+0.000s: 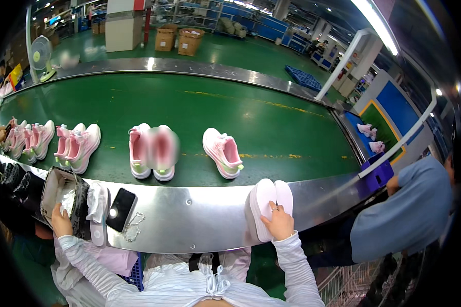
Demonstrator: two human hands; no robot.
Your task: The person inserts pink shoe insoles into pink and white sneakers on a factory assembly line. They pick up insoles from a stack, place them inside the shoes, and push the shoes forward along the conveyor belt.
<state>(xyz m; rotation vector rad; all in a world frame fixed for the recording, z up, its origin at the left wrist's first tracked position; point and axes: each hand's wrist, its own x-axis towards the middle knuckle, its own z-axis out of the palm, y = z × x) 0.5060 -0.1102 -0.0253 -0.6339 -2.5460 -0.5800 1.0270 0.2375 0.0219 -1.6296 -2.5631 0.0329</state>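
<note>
At the steel edge, my right hand (pixel 280 223) is closed on a pair of pale pink shoes (pixel 263 202), held with their flat soles facing up. A ring shows on one finger. Over at the left, my left hand (pixel 61 222) reaches over the near rim of an open box (pixel 80 207), its fingers stretched in beside crumpled white plastic (pixel 68 198). That hand seems to hold nothing, though its fingertips are partly hidden. On the green belt, a single pink sneaker (pixel 223 152) lies beyond the soles, with a pair of pink sneakers (pixel 140 152) left of it, partly blurred.
A phone (pixel 121 210), a bead bracelet (pixel 134 228) and an insole (pixel 99 230) lie on the steel ledge. More pink sneakers (pixel 79 148) line the belt at left, near another person's hand. A person in a blue shirt (pixel 404 204) stands at right by a purple bin (pixel 376 171).
</note>
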